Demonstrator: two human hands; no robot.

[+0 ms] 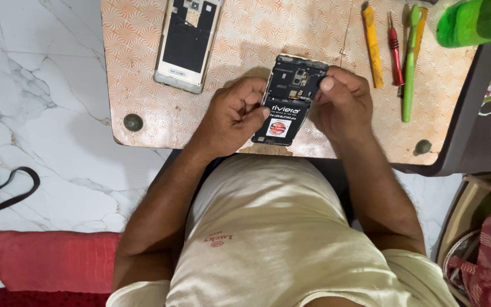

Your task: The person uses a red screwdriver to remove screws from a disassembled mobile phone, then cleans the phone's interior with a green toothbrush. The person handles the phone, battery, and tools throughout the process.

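**Black opened phone held in both your hands**

Black and without its back cover, the opened phone (288,99) is between your two hands, above the near edge of the small table (143,68). Your left hand (229,116) grasps its left side, the thumb pressing on the black battery (282,120). Your right hand (342,105) grasps the right side, with the thumb lying on the upper corner. Further on the patterned table, to the left, a second opened phone (186,42) lies flat. To the right you have a yellow tool (372,48), a red screwdriver (395,51) and a green tool (410,68), lying side by side. A green bottle (475,23) is at the far right corner.
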